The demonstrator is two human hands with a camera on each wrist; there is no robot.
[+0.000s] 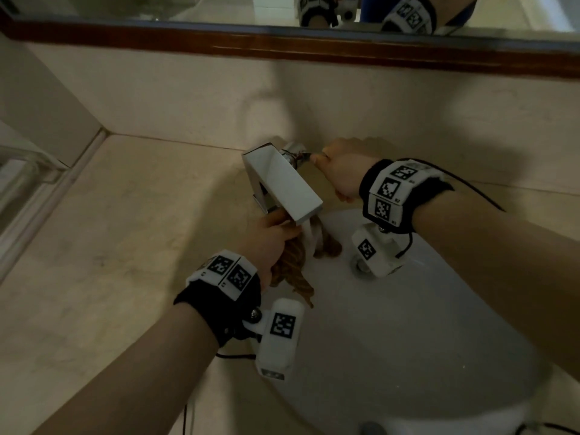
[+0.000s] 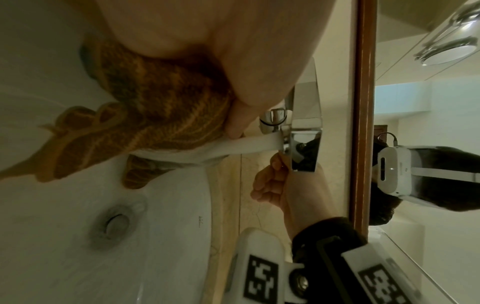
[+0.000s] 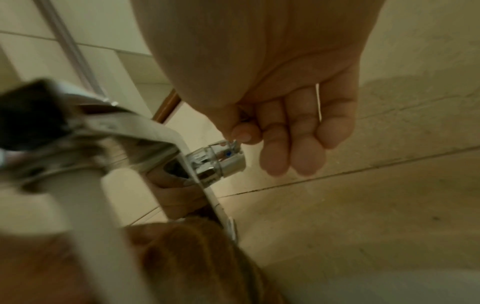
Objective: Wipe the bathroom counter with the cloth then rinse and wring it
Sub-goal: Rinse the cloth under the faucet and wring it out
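Note:
A brown-orange striped cloth [image 1: 293, 265] hangs bunched in my left hand [image 1: 270, 237], which grips it over the white sink [image 1: 408, 324]. It sits right under the spout of the square chrome faucet [image 1: 282, 180]. In the left wrist view a white stream of water [image 2: 246, 146] runs from the faucet [image 2: 306, 123] onto the cloth [image 2: 155, 107]. My right hand [image 1: 332, 167] reaches behind the faucet. Its thumb and forefinger pinch the thin lever beside the chrome knob [image 3: 221, 162]. The other fingers [image 3: 303, 144] are loosely curled.
Beige stone counter [image 1: 125, 230] spreads left of the sink, with the wall close behind the faucet. A wood-framed mirror [image 1: 282, 45] runs along the top. A glass edge [image 1: 18, 177] stands at far left. The drain [image 2: 114, 224] lies open in the basin.

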